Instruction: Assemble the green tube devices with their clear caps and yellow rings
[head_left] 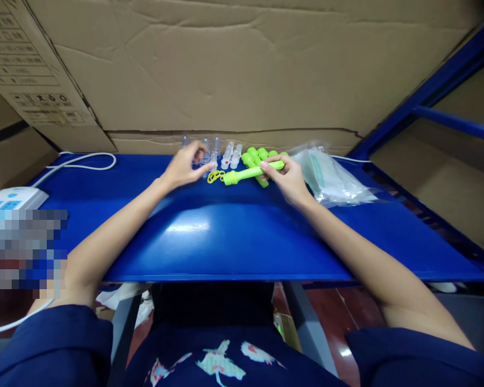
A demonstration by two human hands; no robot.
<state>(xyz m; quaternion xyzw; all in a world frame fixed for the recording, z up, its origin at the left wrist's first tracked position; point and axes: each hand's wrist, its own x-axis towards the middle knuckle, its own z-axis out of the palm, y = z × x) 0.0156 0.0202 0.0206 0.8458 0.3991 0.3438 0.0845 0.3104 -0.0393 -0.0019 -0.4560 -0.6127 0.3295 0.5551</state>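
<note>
My right hand (287, 176) grips a lime-green tube-shaped piece (246, 173) that lies across the blue table (234, 236), with a yellow loop (215, 176) at its left end. Behind it lie several more green pieces (255, 155). My left hand (184, 165) is curled among several small clear caps (208, 149), its fingertips pinched on a clear cap near the yellow loop. To the right of those stand clear pieces with red and white bases (230, 156).
A clear plastic bag (331, 177) lies at the right. A white power strip (12, 198) and its white cable (84, 161) sit at the far left. Cardboard sheets (242, 70) form the back wall, and a blue metal frame (427, 102) runs along the right.
</note>
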